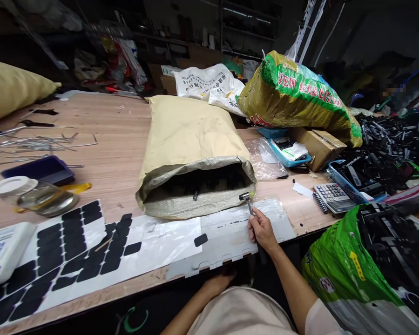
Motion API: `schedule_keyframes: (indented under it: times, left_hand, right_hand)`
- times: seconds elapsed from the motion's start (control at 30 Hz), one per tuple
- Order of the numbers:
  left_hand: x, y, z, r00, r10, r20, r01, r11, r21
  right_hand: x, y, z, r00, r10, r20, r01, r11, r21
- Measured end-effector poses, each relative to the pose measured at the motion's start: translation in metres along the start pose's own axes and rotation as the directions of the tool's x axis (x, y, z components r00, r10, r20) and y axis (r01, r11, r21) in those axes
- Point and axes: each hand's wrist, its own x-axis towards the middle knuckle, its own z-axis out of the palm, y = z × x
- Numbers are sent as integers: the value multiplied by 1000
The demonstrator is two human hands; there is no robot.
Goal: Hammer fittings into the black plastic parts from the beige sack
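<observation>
My right hand (pixel 261 228) is closed around the dark handle of a small hammer (pixel 245 197), its short metallic head pointing left, just by the right corner of a sack's mouth. That large tan woven sack (pixel 195 125) lies on the table, its mouth facing me, with dark parts inside that I cannot make out singly. A small black piece (pixel 196 194) rests at the lip of the opening. Below the table edge is my left hand (pixel 219 283), near my lap; its fingers are lost in shadow. A grey board (pixel 230 232) lies under the right hand.
White sheets with black rounded stickers (pixel 80 237) cover the left front. Beyond them are a lidded jar (pixel 47 197), a dark blue tray (pixel 38 171) and metal rods (pixel 31 144). To the right are a calculator (pixel 333 195), a cardboard box (pixel 317 144) and a green sack (pixel 349 260) of black parts.
</observation>
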Motion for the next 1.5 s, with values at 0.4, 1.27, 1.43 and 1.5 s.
schedule_keyframes:
  times: [0.4,1.27,1.43,1.5]
  left_hand:
    - [-70,117,-105,804,510,-305,-506,857,99]
    - [-10,96,-139,515,667,-538,-439,745,502]
    - [7,96,-128,520,664,-537,-401,745,533]
    - [10,93,-129,517,669,-534,-405,740,537]
  right_hand:
    - [0,2,1,1000,0,0,0,1000,16]
    - [0,-1,3,1000,10,-8,-9,998,57]
    - [-1,-1,3,1000,-15,5,15,999,29]
    - [-1,-1,3,1000,-20,4,20,1000,17]
